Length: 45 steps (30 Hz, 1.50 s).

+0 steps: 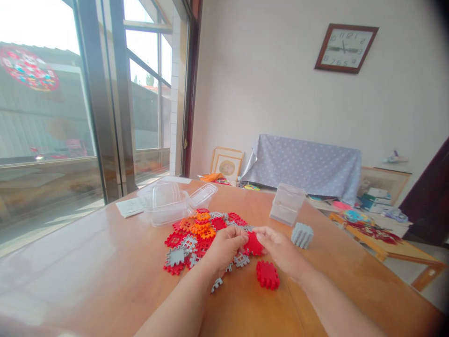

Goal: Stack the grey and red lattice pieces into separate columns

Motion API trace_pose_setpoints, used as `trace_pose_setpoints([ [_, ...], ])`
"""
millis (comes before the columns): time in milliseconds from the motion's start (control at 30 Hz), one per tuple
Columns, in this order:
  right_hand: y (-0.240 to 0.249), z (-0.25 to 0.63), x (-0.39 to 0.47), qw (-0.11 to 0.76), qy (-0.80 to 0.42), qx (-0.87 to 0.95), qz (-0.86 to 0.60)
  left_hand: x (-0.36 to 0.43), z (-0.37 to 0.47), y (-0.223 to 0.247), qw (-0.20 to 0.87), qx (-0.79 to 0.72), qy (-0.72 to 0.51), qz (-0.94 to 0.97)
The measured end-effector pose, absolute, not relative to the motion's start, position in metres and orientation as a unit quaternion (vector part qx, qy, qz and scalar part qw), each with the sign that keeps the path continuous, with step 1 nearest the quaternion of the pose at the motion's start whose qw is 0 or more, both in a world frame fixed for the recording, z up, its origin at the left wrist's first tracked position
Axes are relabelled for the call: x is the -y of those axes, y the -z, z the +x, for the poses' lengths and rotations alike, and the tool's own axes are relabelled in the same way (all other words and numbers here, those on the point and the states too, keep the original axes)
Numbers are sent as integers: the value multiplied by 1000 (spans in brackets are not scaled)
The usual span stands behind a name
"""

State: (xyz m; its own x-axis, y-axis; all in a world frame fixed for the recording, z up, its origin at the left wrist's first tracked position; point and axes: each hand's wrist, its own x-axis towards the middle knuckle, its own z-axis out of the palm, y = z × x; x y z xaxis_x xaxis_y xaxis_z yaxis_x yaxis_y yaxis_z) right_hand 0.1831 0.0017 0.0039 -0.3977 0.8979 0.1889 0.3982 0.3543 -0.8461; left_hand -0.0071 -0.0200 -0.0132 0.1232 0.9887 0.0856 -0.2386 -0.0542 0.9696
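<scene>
A pile of flat toothed plastic tiles (pixel 196 234) in red, orange and grey lies on the wooden table (pixel 105 262). My left hand (pixel 224 248) and my right hand (pixel 280 248) meet over the pile's right edge, and both pinch one red tile piece (pixel 253 244) between them. Just in front of my right hand rests a finished red cube of tiles (pixel 267 274). A grey cube of tiles (pixel 302 235) stands to the right of that hand.
A clear plastic tub (pixel 164 203) with its lid (pixel 203 195) lies behind the pile, beside a paper slip (pixel 129 206). A clear box (pixel 286 204) stands at the back right. Beyond the table are a covered sofa (pixel 305 161) and a low bench (pixel 386 238).
</scene>
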Motion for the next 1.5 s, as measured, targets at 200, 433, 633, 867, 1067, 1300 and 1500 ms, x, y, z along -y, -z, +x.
trace_pose_setpoints([
  [200, -6, 192, 17, 331, -115, 840, -414, 21, -5, 15, 607, -374, -518, 472],
  [433, -4, 214, 21, 293, -117, 846, -429, 21, -4, 16, 628, -370, -488, 481],
  [633, 0, 238, 29, 230, -172, 845, -451, 19, -6, 12, 588, -387, -523, 480],
  [867, 7, 239, 36, 206, -180, 849, -452, 18, -5, 14, 580, -393, -524, 485],
  [1067, 8, 239, 36, 205, -177, 851, -449, 17, -6, 17, 571, -394, -522, 495],
  [1300, 7, 245, 36, 220, -200, 846, -442, 15, -7, 20, 561, -395, -535, 492],
  [1500, 16, 250, 20, 277, -225, 804, -476, 11, -13, 17, 556, -389, -586, 444],
])
